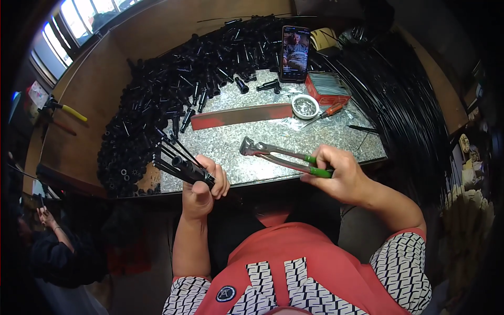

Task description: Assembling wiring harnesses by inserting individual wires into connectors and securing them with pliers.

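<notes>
Slipping could be caused if the bundle of black tubes and rods (193,171), clasped by the left hand (201,199) at the near left of the bench (226,163), is loosely gripped; the white bowl (305,116) could be tipped if the pincers (256,149), grasped in the right hand (341,173), are swung far.

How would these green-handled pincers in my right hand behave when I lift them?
The pincers should feel stiff, since they look metal. They may be head-heavy, as the head looks chunky. The green handles could swing together, since they stand apart.
</notes>
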{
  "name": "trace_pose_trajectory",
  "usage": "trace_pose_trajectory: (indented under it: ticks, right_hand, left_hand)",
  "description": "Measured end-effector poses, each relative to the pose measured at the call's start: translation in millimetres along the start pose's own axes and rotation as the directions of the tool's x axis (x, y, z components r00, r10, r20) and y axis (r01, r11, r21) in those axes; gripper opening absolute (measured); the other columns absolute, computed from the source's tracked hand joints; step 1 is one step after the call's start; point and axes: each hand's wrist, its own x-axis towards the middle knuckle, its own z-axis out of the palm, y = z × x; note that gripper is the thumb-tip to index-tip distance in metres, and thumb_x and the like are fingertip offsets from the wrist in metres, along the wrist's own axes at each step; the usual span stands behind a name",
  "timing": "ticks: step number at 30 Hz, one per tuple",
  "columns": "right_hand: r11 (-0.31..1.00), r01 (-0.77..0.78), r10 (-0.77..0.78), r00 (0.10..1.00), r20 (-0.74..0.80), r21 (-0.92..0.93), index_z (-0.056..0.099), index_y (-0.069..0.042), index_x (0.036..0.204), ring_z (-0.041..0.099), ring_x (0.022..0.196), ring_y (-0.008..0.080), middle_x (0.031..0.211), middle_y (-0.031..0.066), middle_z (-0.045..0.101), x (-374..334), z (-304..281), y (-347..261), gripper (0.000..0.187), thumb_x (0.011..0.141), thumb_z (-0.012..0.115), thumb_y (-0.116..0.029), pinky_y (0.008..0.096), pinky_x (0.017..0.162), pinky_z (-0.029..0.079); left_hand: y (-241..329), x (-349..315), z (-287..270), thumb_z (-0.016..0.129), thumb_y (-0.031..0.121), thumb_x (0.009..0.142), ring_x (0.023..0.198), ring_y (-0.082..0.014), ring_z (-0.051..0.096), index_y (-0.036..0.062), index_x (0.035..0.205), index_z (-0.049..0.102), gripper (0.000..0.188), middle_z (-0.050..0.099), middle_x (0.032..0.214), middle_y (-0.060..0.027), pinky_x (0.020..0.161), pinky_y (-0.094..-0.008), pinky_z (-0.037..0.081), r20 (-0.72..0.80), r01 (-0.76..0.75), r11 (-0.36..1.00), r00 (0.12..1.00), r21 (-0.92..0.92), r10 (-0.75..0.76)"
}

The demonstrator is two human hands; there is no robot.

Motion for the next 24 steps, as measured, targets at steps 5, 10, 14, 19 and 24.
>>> trace_pose_trajectory:
  ticks: [5, 10, 14, 19, 24]
  right_hand:
    - [0.728, 0.308, -0.512, 0.838, -0.187, -0.613, 0.048, -0.006, 0.084, 0.058, 0.091, 0.0316, 0.098, 0.015, 0.058, 7.9, -9.8, -13.9, 0.038, 0.063, 0.079, -0.005, 0.044, 0.077, 0.045]
    - [0.472, 0.198, -0.622, 0.765, -0.165, -0.859, 0.053, -0.003, 0.101, 0.052, 0.116, 0.0334, 0.122, 0.016, 0.053, 9.1, -6.6, -25.9, 0.038, 0.073, 0.076, -0.014, 0.0555, 0.106, 0.03]
    - [0.377, 0.182, -0.657, 0.744, -0.123, -0.908, 0.053, -0.003, 0.105, 0.049, 0.122, 0.034, 0.125, 0.0158, 0.052, 11.2, -1.2, -23.5, 0.035, 0.079, 0.072, -0.016, 0.0578, 0.111, 0.023]
    - [0.372, 0.193, -0.667, 0.735, -0.117, -0.908, 0.053, -0.003, 0.104, 0.05, 0.121, 0.0349, 0.124, 0.0157, 0.053, 11.0, -0.1, -25.5, 0.033, 0.08, 0.071, -0.016, 0.0584, 0.111, 0.022]
    - [0.399, 0.216, -0.657, 0.746, -0.113, -0.891, 0.054, -0.004, 0.103, 0.052, 0.117, 0.035, 0.121, 0.0156, 0.054, 9.8, -1.9, -26.3, 0.031, 0.079, 0.071, -0.013, 0.059, 0.108, 0.026]
  left_hand:
    - [0.1, 0.4, 4.2, 0.072, 0.055, 0.074, 0.05, -0.0088, 0.04, 0.0106, 0.087, 0.04, 0.056, 0.042, 0.06, 0.0014, 0.05, -0.024, 0.036, 0.017, 0.033, 0.998, 0.999, -0.057, -0.033]
    - [-1.1, 0.8, 13.7, 0.08, 0.048, 0.066, 0.055, -0.0075, 0.043, 0.0093, 0.089, 0.042, 0.059, 0.044, 0.066, 0.0025, 0.051, -0.0218, 0.036, -0.006, 0.11, 0.992, 0.994, -0.065, -0.11]
    - [-4.9, -2.8, 15.5, 0.085, 0.044, 0.055, 0.061, -0.004, 0.045, 0.0101, 0.086, 0.043, 0.063, 0.045, 0.07, 0.0054, 0.054, -0.0185, 0.035, -0.059, 0.127, 0.992, 0.99, -0.019, -0.128]
    - [-10.4, -6.0, 8.3, 0.086, 0.047, 0.053, 0.067, -0.0034, 0.043, 0.011, 0.085, 0.044, 0.064, 0.043, 0.074, 0.0067, 0.058, -0.0188, 0.034, -0.117, 0.149, 0.983, 0.984, 0.106, -0.137]
    - [-14.5, -1.3, 17.6, 0.088, 0.048, 0.053, 0.069, -0.0049, 0.037, 0.0108, 0.083, 0.045, 0.064, 0.04, 0.077, 0.0062, 0.059, -0.0214, 0.03, -0.148, 0.115, 0.99, 0.984, 0.087, -0.102]
